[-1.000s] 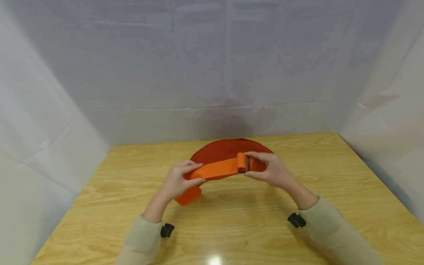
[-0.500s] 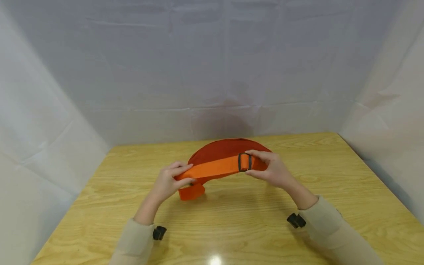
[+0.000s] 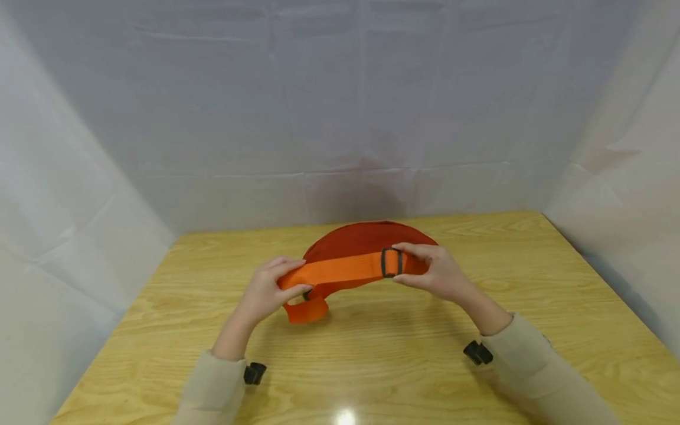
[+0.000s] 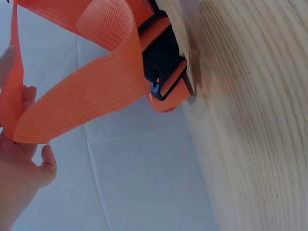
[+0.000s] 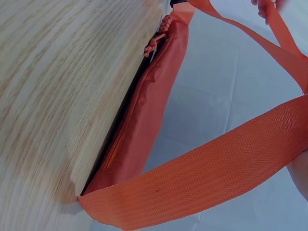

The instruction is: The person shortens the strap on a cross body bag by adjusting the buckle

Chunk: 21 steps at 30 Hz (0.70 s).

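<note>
A red waist bag [image 3: 366, 236] lies on the table, its orange webbing strap [image 3: 342, 270] raised in front of it. My left hand [image 3: 268, 289] pinches the strap between thumb and fingers at the left. At the other end my right hand [image 3: 438, 271] grips it just beside a black slider buckle [image 3: 392, 262]. Below the left hand dangles a strap loop [image 3: 308, 310]. The left wrist view shows a black clip buckle [image 4: 162, 55] near the tabletop. In the right wrist view, the bag's zipper pull [image 5: 153, 45] shows, and the strap covers most of the right hand.
The wooden table [image 3: 372, 366] extends around the bag. Pale sheeting [image 3: 340, 118] hangs behind the table and along both sides. Black wrist cameras [image 3: 255, 373] sit by both cuffs.
My left hand has moved left along the strap. The strap's small loop at the slider has been drawn flat, and the right hand has stayed nearly in place.
</note>
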Tool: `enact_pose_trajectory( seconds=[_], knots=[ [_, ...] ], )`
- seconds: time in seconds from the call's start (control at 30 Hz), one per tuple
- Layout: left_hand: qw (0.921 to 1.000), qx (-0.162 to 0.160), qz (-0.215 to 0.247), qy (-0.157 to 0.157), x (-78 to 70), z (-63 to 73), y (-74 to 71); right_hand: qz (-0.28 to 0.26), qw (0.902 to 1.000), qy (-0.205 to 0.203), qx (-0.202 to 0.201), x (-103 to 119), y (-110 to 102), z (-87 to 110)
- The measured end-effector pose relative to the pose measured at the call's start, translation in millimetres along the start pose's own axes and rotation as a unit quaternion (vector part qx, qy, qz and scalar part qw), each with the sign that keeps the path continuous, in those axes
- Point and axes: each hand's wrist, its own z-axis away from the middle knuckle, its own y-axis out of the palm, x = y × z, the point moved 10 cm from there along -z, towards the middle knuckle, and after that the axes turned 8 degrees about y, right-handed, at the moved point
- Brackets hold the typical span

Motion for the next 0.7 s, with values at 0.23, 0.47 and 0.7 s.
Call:
enact_pose_trajectory(
  seconds=[0.23,0.47,0.7],
  knots=[
    [0.9980,0.027,-0.058,0.001,-8.0,-10.3,16.8,0.016,0.9995,0.026,-0.007,-3,2,-2.2],
    [0.9952,-0.012,-0.082,0.052,-39.6,-31.0,24.7,0.021,0.9994,0.007,-0.026,0,6,-3.9],
    [0.9961,-0.017,-0.009,0.086,-65.7,-50.0,40.7,0.014,0.9996,-0.007,-0.025,4,10,-5.1]
  ],
)
